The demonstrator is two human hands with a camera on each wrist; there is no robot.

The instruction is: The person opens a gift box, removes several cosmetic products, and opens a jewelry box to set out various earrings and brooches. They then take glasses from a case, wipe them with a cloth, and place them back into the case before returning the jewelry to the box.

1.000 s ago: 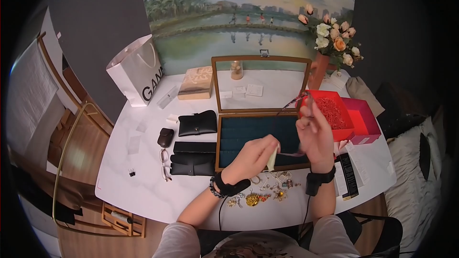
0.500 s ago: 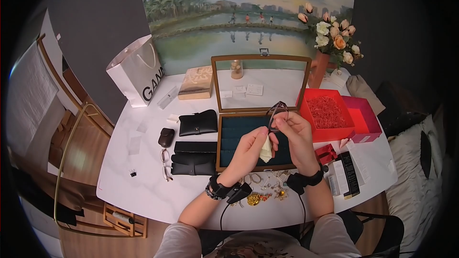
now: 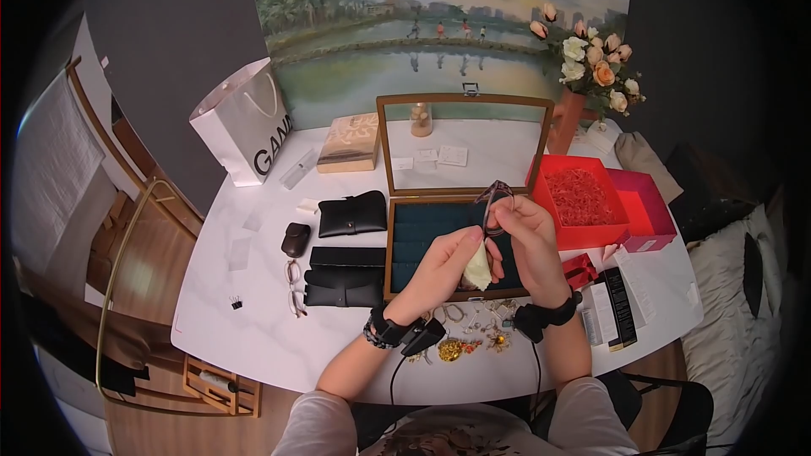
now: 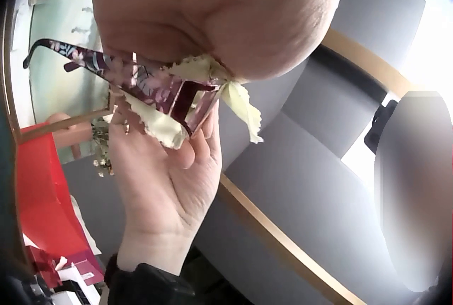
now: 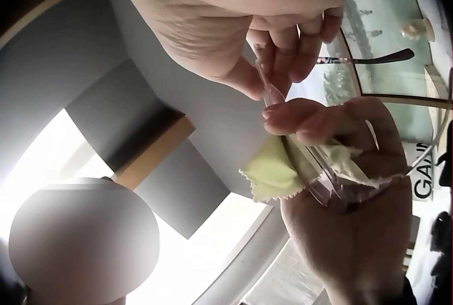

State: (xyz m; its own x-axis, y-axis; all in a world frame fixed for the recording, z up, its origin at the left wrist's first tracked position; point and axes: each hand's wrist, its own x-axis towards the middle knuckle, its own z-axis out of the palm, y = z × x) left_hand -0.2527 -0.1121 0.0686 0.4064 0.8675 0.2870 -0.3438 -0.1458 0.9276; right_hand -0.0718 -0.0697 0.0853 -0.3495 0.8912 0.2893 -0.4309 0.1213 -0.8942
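A pair of glasses [image 4: 145, 85] with flower-patterned temples is held up between both hands, over the open display box [image 3: 388, 257]. My left hand [image 3: 438, 270] grips a pale yellow cloth [image 5: 272, 170] with a scalloped edge, folded round a lens, with thumb and fingers pressing on it. From the other side my right hand [image 3: 536, 245] pinches the frame with thumb and fingertips. In the left wrist view one temple sticks out to the left. Below the hands, jewellery [image 3: 452, 350] lies on the table in front of the box.
Left of the box are black cases [image 3: 342, 289], a brown pouch [image 3: 295, 239] and another pair of glasses [image 3: 293, 289]. A red box [image 3: 621, 203] with shredded paper stands to the right, near a flower vase [image 3: 569, 122]. A white paper bag [image 3: 241, 131] stands at the back left.
My right hand has come down and left from a raised position, and both hands now meet at the glasses. Over the last half second they have hardly moved.
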